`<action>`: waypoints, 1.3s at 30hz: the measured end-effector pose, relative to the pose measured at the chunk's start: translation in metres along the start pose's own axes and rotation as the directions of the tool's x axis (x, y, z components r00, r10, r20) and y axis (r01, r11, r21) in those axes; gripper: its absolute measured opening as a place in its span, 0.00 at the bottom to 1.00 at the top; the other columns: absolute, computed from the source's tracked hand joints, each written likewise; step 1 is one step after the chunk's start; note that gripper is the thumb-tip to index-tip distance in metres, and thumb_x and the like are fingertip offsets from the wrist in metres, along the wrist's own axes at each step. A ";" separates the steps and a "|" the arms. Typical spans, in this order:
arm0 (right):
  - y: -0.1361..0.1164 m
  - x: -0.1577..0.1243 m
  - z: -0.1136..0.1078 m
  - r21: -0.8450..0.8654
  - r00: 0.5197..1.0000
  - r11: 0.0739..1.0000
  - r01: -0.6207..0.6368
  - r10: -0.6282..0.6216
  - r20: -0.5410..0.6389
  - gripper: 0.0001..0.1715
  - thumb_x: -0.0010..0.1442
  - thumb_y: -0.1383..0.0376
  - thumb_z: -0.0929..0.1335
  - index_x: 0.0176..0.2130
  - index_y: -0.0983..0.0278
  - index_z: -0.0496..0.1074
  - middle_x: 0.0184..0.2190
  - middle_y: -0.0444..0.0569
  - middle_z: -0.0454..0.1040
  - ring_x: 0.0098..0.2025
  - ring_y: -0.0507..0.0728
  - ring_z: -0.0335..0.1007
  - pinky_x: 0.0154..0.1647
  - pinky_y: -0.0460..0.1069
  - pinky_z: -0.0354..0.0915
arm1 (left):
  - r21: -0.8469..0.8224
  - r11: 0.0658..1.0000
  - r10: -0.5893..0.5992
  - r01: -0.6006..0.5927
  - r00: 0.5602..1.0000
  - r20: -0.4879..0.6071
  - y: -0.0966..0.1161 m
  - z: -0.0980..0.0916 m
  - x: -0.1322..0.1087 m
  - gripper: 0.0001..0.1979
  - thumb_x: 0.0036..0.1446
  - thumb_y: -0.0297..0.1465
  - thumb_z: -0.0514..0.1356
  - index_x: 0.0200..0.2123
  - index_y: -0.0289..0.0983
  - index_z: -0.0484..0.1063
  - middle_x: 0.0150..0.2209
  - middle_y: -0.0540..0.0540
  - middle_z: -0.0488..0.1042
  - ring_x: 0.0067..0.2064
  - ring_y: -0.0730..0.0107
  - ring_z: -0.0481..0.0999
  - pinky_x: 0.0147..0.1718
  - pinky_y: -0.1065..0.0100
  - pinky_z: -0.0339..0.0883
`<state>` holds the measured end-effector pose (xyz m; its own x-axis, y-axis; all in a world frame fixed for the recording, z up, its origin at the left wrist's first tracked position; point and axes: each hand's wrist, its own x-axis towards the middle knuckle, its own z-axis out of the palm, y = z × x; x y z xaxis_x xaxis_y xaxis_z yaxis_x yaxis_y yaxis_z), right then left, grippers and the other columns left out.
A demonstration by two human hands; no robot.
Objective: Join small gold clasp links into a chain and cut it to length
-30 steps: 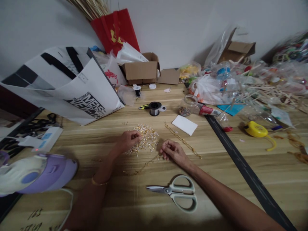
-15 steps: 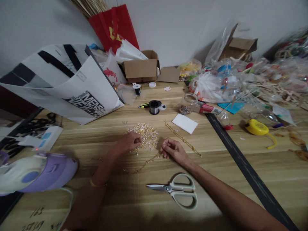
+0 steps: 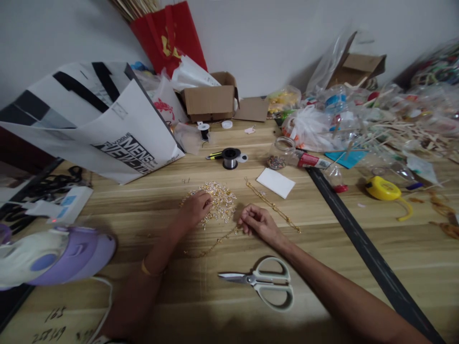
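On the wooden table lies a loose pile of small clear and gold beads (image 3: 223, 199). My left hand (image 3: 195, 209) reaches onto its left side, fingers curled down and pressed together; whatever they pinch is hidden. Just right of the pile, my right hand (image 3: 258, 221) pinches one end of a thin gold chain (image 3: 218, 242), which trails across the tabletop to the lower left. A second gold chain (image 3: 273, 206) stretches diagonally behind my right hand. Scissors (image 3: 256, 282) with pale handles lie nearer to me, blades slightly apart and pointing left.
Behind the beads stand a wire spool (image 3: 230, 158) and a bead jar (image 3: 280, 154), near a white card (image 3: 276, 182). A large paper bag (image 3: 118, 129) and a purple-and-white appliance (image 3: 79, 253) occupy the left. A yellow tape measure (image 3: 383, 188) and plastic clutter lie right.
My left hand has shifted slightly forward and left, farther onto the bead pile. My right hand stays where it was with the chain.
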<state>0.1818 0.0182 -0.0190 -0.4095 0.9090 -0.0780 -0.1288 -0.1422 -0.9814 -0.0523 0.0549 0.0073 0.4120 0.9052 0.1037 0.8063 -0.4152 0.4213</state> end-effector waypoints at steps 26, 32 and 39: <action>0.002 0.000 -0.001 0.006 1.000 1.000 -0.017 0.017 -0.006 0.19 0.54 0.52 0.68 0.29 0.65 0.64 0.23 0.45 0.72 0.18 0.47 0.63 0.16 0.41 0.60 | -0.629 0.735 -0.296 0.253 0.955 0.038 -0.014 -0.013 0.001 0.14 0.45 0.34 0.62 0.34 0.31 0.74 0.26 0.45 0.78 0.28 0.68 0.77 0.30 0.69 0.69; 0.003 0.000 -0.001 0.014 1.000 1.000 -0.017 0.017 -0.002 0.18 0.54 0.53 0.68 0.30 0.65 0.64 0.23 0.44 0.71 0.18 0.47 0.63 0.17 0.41 0.61 | -0.690 0.656 -0.331 0.307 0.938 0.102 -0.011 -0.013 0.001 0.15 0.44 0.35 0.63 0.34 0.31 0.74 0.29 0.43 0.79 0.31 0.64 0.79 0.34 0.64 0.72; 0.004 0.000 -0.001 0.023 1.000 0.999 -0.025 0.025 -0.006 0.18 0.54 0.53 0.69 0.30 0.65 0.64 0.25 0.45 0.72 0.18 0.46 0.63 0.16 0.41 0.60 | -0.707 0.633 -0.328 0.316 0.936 0.125 -0.015 -0.010 0.000 0.16 0.44 0.36 0.64 0.35 0.30 0.75 0.32 0.41 0.80 0.34 0.63 0.79 0.36 0.63 0.73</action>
<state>0.1823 0.0184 -0.0229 -0.4075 0.9073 -0.1037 -0.1389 -0.1738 -0.9749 -0.0685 0.0624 0.0096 0.1743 0.9725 -0.1542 0.3404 0.0874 0.9362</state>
